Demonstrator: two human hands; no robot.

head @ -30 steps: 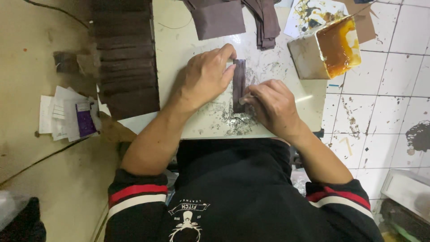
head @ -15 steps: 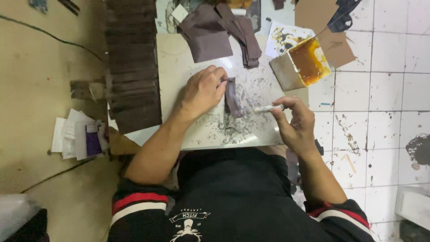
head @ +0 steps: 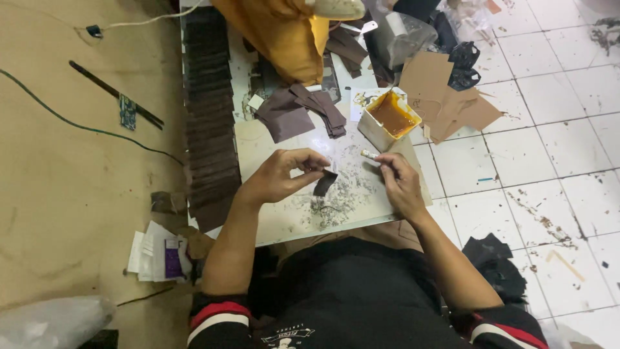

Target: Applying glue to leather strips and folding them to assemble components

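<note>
There is a single view, from a camera worn on the person's head, looking almost straight down. It sits fairly high above the work, so both forearms, the left hand (head: 278, 178) and the right hand (head: 399, 184) fall near the middle of the frame. The pale surface (head: 284, 223) runs away from the person's lap at the bottom edge; tiled floor (head: 549, 148) fills the right side.

White paper packets (head: 150, 255), one with a purple label (head: 172, 258), lie on the floor left of the board (head: 271, 223).
</note>
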